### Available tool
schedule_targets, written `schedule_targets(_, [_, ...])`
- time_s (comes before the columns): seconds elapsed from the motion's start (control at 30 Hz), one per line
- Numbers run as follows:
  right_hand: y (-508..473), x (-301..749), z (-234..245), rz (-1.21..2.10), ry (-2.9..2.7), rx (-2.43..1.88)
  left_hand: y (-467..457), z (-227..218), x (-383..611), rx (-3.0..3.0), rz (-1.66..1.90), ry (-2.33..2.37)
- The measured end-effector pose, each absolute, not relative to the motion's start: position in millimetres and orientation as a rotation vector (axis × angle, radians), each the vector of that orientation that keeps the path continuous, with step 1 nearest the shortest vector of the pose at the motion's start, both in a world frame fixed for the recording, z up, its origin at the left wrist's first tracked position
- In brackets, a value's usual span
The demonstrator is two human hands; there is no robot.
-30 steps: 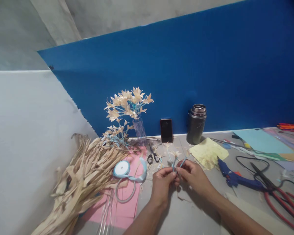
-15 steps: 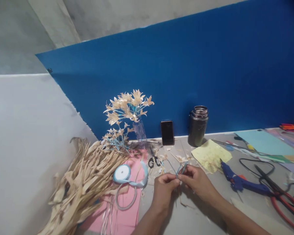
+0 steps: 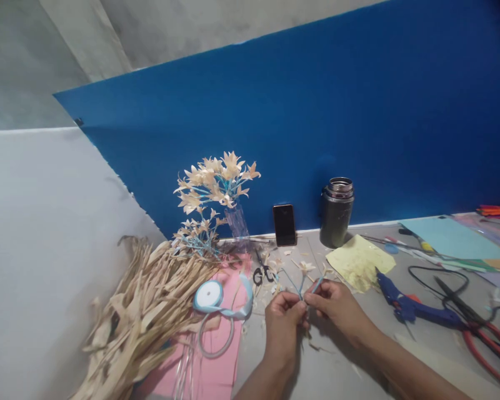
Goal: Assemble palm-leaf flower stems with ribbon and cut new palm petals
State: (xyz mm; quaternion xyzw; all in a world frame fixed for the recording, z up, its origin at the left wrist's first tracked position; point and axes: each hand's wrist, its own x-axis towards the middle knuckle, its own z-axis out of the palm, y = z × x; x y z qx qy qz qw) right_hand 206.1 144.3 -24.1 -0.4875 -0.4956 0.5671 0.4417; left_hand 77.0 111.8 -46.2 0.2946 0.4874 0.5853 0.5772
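My left hand (image 3: 284,325) is closed, its thumb and fingertips pinching blue-wrapped stems (image 3: 300,286) topped by small cream husk flowers (image 3: 305,268). Close beside it, my right hand (image 3: 341,308) pinches one more flower stem (image 3: 318,284), also wrapped in blue, which leans to the right with a pale bloom on top. The fingertips of both hands nearly meet, and the lower stem ends are partly hidden behind them. Just beyond the left hand lie small black-handled scissors (image 3: 261,273) among husk scraps.
Dry husks (image 3: 150,311) pile up at left beside pink paper (image 3: 220,364) with a blue ribbon roll (image 3: 208,295). Finished flowers (image 3: 216,180) stand in a clear vase (image 3: 237,225). Behind are a phone (image 3: 284,225) and flask (image 3: 336,216). A blue glue gun (image 3: 416,311) and red-handled scissors (image 3: 483,339) lie right.
My right hand has drawn slightly to the right, and the stem in it now stands apart from those in my left hand. The blooms show more clearly. The view has shifted a little.
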Motion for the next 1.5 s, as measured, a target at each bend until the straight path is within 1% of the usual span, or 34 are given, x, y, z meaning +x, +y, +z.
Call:
schedule_targets(0.3, [144, 208, -24, 1.374, -1.238, -1.249, 113, -33, 66, 0.869, 1.291, 1.276])
schedule_targets(0.43, [146, 211, -22, 1.388, -1.262, -1.264, 112, -24, 59, 0.913, 1.149, 1.224])
schedule_targets(0.53, [146, 213, -21, 1.390, -1.291, -1.250, 112, -19, 56, 0.941, 1.110, 1.176])
schedule_targets(0.8, [139, 209, -20, 1.401, -1.315, -1.221, 113, -19, 57, 0.849, 1.203, 1.145])
schedule_targets(1.0, [139, 204, -27, 1.159, -1.407, -1.246, 109, -21, 62, 0.835, 1.201, 1.087])
schedule_targets(1.07, [140, 204, -29, 1.128, -1.446, -1.229, 109, -22, 63, 0.865, 1.223, 1.091])
schedule_targets(1.27, [143, 204, -32, 1.116, -1.510, -1.171, 111, -20, 62, 1.010, 1.264, 1.211])
schedule_targets(1.5, [144, 209, -25, 1.284, -1.551, -1.068, 110, -19, 63, 1.207, 1.325, 1.317])
